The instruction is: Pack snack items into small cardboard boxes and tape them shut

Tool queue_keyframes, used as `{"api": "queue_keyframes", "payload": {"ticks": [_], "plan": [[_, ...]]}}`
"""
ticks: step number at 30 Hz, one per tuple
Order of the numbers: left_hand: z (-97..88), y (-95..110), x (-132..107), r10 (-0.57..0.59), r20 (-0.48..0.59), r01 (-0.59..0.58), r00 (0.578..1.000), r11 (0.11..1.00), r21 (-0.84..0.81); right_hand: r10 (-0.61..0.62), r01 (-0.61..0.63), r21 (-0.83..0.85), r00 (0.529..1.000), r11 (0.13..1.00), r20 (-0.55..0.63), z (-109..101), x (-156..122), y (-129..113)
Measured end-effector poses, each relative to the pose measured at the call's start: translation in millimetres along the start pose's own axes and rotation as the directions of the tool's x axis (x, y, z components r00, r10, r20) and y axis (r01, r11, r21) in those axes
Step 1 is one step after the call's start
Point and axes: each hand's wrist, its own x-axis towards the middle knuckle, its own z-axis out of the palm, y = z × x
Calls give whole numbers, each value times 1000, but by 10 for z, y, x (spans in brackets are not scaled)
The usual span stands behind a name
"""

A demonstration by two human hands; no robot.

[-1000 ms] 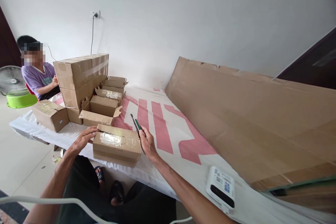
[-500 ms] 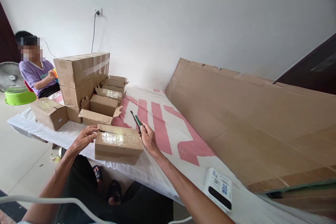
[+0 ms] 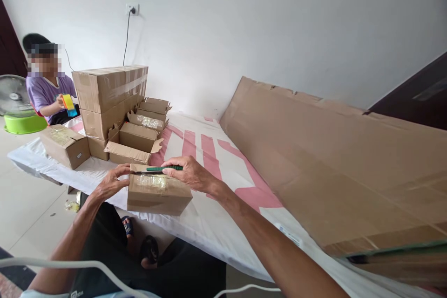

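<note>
A taped cardboard box lies near the table's front edge, with clear tape shining on its top. My left hand grips its left end, fingertips at the upper corner and thumb on the side. In my right hand is a green utility knife, held almost level above the box. Its blade points left, along the top seam close to my left fingers. Whether the blade has entered the tape, I cannot tell.
Behind stand an open cardboard box and stacked closed boxes. Another closed box lies left. A large cardboard sheet leans along the right. A person holding something yellow and blue sits far left. A white cable crosses the foreground.
My right hand has moved left over the box, swinging the knife from pointing up and away to lying level along the top. My left hand stays at the box's left end.
</note>
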Motion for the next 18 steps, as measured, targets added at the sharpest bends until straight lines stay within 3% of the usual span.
{"api": "queue_keyframes", "payload": {"ticks": [5, 18], "plan": [[1, -12, 6, 5, 2, -5, 1000, 1000, 12, 10, 0, -128, 997, 992, 81, -44, 114, -181], [8, 21, -17, -6, -10, 6, 1000, 999, -42, -76, 124, -392, 988, 912, 137, -72, 349, -417]]}}
